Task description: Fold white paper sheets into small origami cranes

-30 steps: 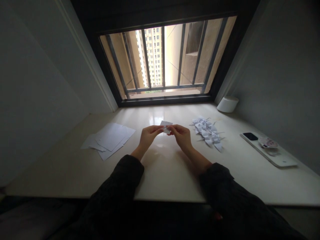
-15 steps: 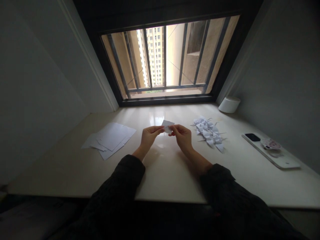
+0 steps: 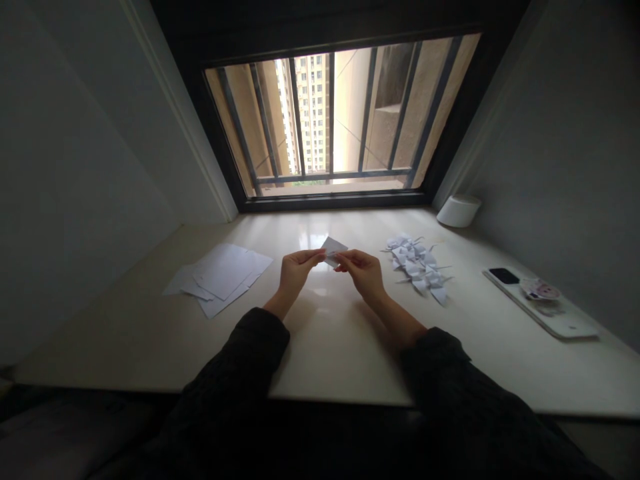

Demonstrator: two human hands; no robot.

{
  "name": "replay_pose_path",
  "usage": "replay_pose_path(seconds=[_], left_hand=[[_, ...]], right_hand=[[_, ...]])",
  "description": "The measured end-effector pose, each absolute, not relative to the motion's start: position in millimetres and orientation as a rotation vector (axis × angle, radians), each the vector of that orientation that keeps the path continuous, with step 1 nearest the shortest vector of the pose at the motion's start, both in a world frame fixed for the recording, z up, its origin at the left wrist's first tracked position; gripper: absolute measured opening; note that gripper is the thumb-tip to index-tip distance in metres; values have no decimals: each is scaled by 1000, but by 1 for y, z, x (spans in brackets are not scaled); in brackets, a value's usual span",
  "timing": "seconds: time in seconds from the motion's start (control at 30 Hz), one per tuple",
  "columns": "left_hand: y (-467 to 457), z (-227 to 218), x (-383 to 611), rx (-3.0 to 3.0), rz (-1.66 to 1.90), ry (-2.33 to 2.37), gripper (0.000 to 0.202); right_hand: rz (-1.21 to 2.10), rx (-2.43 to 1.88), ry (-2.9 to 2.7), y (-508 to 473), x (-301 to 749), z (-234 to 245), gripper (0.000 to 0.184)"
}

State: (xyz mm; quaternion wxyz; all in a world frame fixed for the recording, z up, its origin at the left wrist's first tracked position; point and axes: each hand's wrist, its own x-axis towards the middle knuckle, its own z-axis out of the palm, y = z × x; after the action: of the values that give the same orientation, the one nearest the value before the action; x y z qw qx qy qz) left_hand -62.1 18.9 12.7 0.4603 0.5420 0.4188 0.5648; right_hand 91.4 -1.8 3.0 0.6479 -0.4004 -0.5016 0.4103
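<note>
Watching over a remote feed, I am seeing a left hand (image 3: 295,270) and a right hand (image 3: 364,270) facing each other above a glossy, cream-coloured worktop (image 3: 330,367), both pinching one small, white, angular piece of paper (image 3: 335,245) between thumb and fingers. The piece is sitting midway between them, a corner pointing towards the dark-framed, barred window (image 3: 330,203); whether it is touching the surface below, I cannot tell. Trouble, in my judgement, would be coming from those close fingertips: an uneven pull could be tearing the thin paper, a slipping thumb could be setting a crease askew, and the fingers are hiding much of the edge. A wide swing of the right forearm could also be scattering the loose heap of white, pointed, folded-paper shapes (image 3: 415,263) lying near it. Counting up, I am finding two hands, one held piece, one heap whose overlapping shapes are defying an exact tally, and one loose stack of flat white paper sheets (image 3: 225,270), showing at least three. One white, slab-shaped phone (image 3: 565,323) is carrying one round, picture-printed attachment (image 3: 541,290), while one white, rounded plastic-looking object (image 3: 457,211) is standing beside the wall.
</note>
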Motion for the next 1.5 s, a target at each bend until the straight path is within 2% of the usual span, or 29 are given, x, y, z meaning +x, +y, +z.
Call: replay_pose_path(seconds=[0.3,0.53,0.9,1.17,1.5], left_hand=[[18,10,-60,1313,1467,995,28],[15,12,-59,1311,1483,1016,28],[13,11,-54,1257,1517,973,25],[7,12,-51,1250,1498,906,37],[9,10,-49,1186,1511,893,34]], right_hand=[[1108,-877,-1035,-2,90,2,26],[994,-931,-1078,-2,91,4,22],[1117,-874,-951,4,89,-6,18],[1078,-841,-1010,-2,89,4,14],[1059,-856,-1011,-1,90,4,16]])
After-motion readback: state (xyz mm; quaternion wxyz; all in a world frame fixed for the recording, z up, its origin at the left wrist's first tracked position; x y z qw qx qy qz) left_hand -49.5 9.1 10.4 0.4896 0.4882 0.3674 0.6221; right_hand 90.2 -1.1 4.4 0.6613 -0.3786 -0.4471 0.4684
